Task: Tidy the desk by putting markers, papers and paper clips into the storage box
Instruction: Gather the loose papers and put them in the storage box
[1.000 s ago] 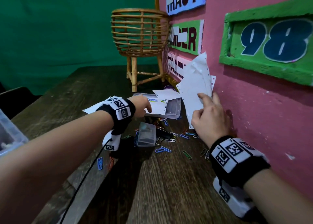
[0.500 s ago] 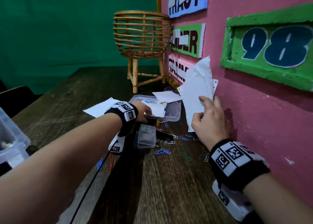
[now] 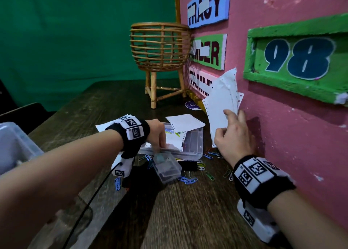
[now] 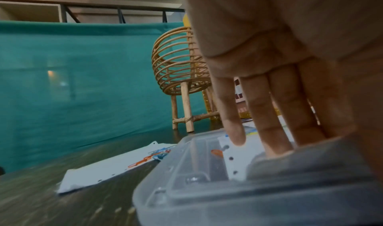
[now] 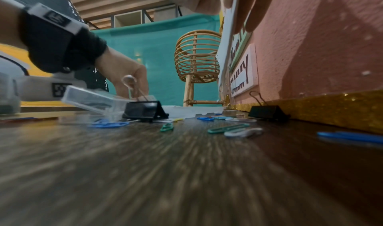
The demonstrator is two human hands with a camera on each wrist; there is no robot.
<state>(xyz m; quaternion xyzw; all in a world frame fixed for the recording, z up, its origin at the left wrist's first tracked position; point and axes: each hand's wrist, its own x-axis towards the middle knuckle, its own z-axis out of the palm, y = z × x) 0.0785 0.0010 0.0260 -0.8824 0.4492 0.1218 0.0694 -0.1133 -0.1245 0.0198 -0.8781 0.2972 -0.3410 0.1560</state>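
Since a second ago the left hand (image 3: pixel 157 133) has come back from the far side of the storage box (image 3: pixel 195 147) to its near rim, and the small clear case (image 3: pixel 167 168) now tips up on one end just beside it. The right hand (image 3: pixel 233 141) stays by the pink wall with its sheaf of papers (image 3: pixel 220 105) upright.

By my judgement the tidying is partly done: one perforated sheet and a few clips lie inside the box, another sheet (image 3: pixel 185 121) overhangs its far edge, and a third (image 4: pixel 107 169) lies flat on the tabletop (image 3: pixel 188 211) to the left. Coloured paper clips (image 3: pixel 188 180) and black binder clips (image 5: pixel 145 109) are scattered near the box. No markers are identifiable.

Left fingers (image 4: pixel 232 114) hang nearly straight into the box, tips at the rim and paper; whether they pinch the case I cannot tell. Right fingers curl round the papers, thumb in front.
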